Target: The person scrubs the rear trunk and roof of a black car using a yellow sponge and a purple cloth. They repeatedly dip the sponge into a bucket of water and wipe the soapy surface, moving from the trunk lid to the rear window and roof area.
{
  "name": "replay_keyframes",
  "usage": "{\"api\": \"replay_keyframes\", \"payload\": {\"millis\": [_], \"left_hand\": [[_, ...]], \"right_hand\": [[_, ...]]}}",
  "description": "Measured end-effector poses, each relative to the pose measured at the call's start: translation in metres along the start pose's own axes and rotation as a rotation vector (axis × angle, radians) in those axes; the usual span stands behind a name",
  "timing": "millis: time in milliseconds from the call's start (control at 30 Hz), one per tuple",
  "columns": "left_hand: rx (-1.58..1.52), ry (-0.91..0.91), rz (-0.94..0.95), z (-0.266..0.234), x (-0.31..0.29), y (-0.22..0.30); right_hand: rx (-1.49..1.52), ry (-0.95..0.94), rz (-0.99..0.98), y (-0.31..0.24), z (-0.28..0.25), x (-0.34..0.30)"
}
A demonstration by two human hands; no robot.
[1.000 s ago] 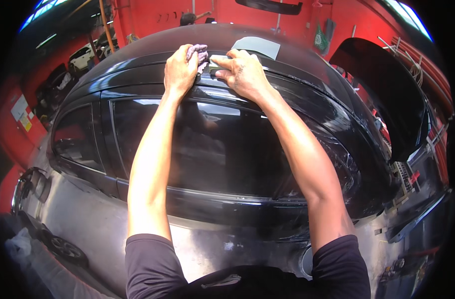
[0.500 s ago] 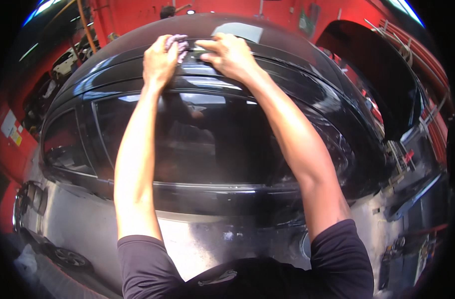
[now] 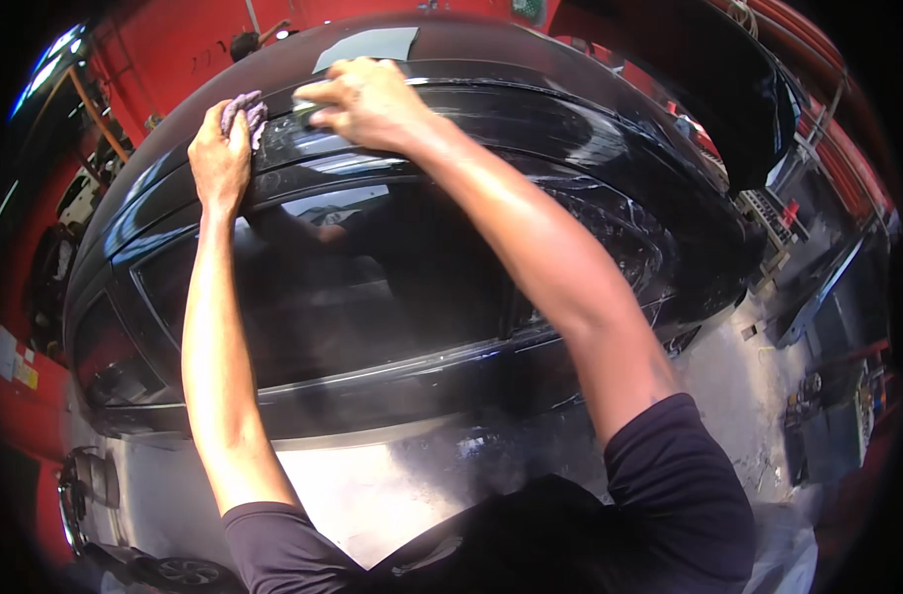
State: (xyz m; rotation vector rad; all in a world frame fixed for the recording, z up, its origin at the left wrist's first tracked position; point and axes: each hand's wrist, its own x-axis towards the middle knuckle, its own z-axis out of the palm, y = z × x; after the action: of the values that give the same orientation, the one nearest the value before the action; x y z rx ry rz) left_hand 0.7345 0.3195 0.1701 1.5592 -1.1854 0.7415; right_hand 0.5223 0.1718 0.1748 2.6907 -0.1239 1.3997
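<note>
A black car (image 3: 530, 148) fills the middle of the head view, its near side and roof edge facing me. My left hand (image 3: 219, 158) is closed around a crumpled mauve cloth (image 3: 243, 112) by the roof rail. To its right, my right hand (image 3: 372, 104) bends over the rail with its fingers closed on a small greenish pad (image 3: 304, 112). Blur and the fingers hide most of that pad. Pale smears show on the black paint around both hands. A flat grey sheet (image 3: 377, 46) lies on the roof just beyond my right hand.
The raised black hood (image 3: 679, 79) stands at the far right, before red pipes (image 3: 827, 99). Part of a person (image 3: 248, 45) shows beyond the roof, against a red wall (image 3: 164, 59). A wheel (image 3: 189, 571) lies at the lower left. Workshop parts (image 3: 817, 396) crowd the right edge.
The view has turned, and both hands now appear further left in it. My right hand has moved along the roof rail and is blurred. Each hand keeps its hold.
</note>
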Motion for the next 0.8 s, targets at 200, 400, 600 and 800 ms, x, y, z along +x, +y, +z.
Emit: {"api": "replay_keyframes", "payload": {"millis": [200,400,600,800], "left_hand": [[0.052,-0.006,-0.036,-0.023,0.000,-0.010],[0.101,0.008,-0.030,-0.017,0.001,-0.007],[0.079,0.007,-0.008,0.004,0.008,-0.015],[0.161,0.039,0.009,-0.021,0.003,-0.025]], "right_hand": [[-0.001,0.016,0.035,0.076,-0.070,-0.074],[-0.036,0.070,0.315,0.161,-0.158,-0.189],[-0.002,-0.099,0.109,0.036,-0.044,-0.032],[-0.048,0.139,0.234,0.169,-0.168,-0.217]]}}
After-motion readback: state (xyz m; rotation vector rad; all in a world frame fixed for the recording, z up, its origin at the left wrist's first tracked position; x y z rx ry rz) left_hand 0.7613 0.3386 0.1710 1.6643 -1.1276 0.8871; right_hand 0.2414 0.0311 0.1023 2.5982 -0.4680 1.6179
